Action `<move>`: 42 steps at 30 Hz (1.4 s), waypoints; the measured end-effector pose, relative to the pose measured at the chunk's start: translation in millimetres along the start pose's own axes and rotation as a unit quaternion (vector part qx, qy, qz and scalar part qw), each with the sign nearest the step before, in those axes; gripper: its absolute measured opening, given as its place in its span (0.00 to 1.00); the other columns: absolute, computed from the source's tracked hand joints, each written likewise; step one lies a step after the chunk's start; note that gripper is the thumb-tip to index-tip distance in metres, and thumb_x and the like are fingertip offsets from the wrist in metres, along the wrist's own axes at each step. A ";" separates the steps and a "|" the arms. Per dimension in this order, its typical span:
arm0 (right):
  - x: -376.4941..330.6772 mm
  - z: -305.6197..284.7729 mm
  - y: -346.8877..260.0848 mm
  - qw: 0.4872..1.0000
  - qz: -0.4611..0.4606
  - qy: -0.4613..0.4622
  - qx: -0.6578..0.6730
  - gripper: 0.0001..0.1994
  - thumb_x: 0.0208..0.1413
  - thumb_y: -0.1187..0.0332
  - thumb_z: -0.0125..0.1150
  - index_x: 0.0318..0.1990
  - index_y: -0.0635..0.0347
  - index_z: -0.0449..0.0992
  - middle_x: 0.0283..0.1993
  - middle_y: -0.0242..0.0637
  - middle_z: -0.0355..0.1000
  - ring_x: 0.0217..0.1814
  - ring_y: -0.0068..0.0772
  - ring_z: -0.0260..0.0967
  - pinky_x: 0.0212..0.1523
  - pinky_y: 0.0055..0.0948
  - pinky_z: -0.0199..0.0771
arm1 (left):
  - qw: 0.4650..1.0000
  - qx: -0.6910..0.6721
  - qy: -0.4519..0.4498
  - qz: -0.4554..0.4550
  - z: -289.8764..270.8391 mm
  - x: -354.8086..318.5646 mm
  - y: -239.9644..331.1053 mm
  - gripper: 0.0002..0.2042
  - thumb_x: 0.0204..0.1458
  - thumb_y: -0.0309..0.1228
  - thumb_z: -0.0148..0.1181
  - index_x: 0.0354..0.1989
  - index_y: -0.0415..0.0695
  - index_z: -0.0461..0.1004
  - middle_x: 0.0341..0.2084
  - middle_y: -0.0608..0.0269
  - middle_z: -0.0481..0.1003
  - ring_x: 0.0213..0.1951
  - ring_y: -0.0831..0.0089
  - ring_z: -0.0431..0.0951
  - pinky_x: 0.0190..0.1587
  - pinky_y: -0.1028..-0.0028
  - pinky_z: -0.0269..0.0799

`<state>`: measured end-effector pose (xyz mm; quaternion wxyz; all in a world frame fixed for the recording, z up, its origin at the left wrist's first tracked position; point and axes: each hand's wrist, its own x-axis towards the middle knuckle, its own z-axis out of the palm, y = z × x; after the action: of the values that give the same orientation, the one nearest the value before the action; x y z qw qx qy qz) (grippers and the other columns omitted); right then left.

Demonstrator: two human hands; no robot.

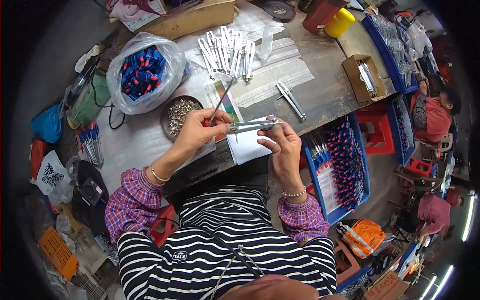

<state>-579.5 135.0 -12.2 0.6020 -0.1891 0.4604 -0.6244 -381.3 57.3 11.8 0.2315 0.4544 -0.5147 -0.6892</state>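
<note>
Between my hands is a long, slim silver metal frame, held nearly level above the table's near edge. My left hand pinches its left end and also keeps a thin red-handled screwdriver in its fingers, the dark shaft pointing up and away. My right hand grips the right end with thumb and fingertips. Beneath the frame lies a white sheet of paper. A round dish of small metal fittings sits just beyond my left hand. A similar open metal frame rests on the table, farther right.
A pile of silver frames lies at the far middle. Left of it stands a clear bag of blue-and-red plastic pieces. A cardboard box holds more metal pieces. Blue crate with blue-and-red handled items stands at right. Other people sit farther right.
</note>
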 end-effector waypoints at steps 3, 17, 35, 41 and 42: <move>-0.1 3.2 3.0 0.998 -0.025 0.014 -0.052 0.12 0.54 0.71 0.55 0.43 0.69 0.71 0.36 0.39 0.72 0.34 0.29 0.73 0.31 0.23 0.76 | 0.997 0.038 -0.017 0.064 0.3 0.3 -14.5 0.08 0.44 0.26 0.62 0.34 0.39 0.74 0.19 0.72 0.71 0.18 0.90 0.63 0.19 0.88 0.56; -8.1 16.7 19.2 0.982 -0.029 -0.050 -0.177 0.09 0.50 0.77 0.57 0.39 0.71 0.73 0.32 0.35 0.72 0.29 0.21 0.70 0.31 0.20 0.74 | 0.993 0.070 -0.054 0.081 12.5 -6.4 -31.6 0.09 0.46 0.28 0.62 0.31 0.36 0.75 0.22 0.73 0.72 0.26 0.89 0.67 0.27 0.86 0.61; -0.7 14.2 30.5 0.991 0.013 -0.074 -0.106 0.09 0.49 0.75 0.59 0.38 0.68 0.70 0.30 0.35 0.71 0.26 0.22 0.70 0.31 0.21 0.75 | 0.998 -0.024 -0.026 0.052 11.2 -16.7 -26.4 0.15 0.43 0.19 0.58 0.42 0.37 0.73 0.27 0.69 0.73 0.29 0.85 0.71 0.32 0.85 0.67; -2.3 15.7 31.5 0.992 0.024 -0.063 -0.103 0.08 0.49 0.76 0.57 0.37 0.67 0.70 0.29 0.35 0.70 0.26 0.23 0.70 0.30 0.21 0.75 | 0.998 -0.028 -0.040 0.050 10.6 -14.9 -30.2 0.15 0.43 0.18 0.56 0.42 0.36 0.73 0.27 0.70 0.72 0.31 0.85 0.70 0.34 0.85 0.67; -2.0 16.1 32.1 0.992 0.025 -0.061 -0.103 0.08 0.49 0.76 0.57 0.37 0.67 0.70 0.29 0.35 0.70 0.26 0.23 0.70 0.30 0.21 0.75 | 0.997 -0.015 -0.035 0.067 12.5 -15.7 -29.4 0.15 0.43 0.18 0.56 0.42 0.36 0.73 0.28 0.70 0.72 0.31 0.85 0.70 0.34 0.85 0.67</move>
<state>-547.9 136.0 -29.2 0.6216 -0.2768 0.4890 -0.5458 -380.2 86.6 -8.5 0.2660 0.3904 -0.5414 -0.6955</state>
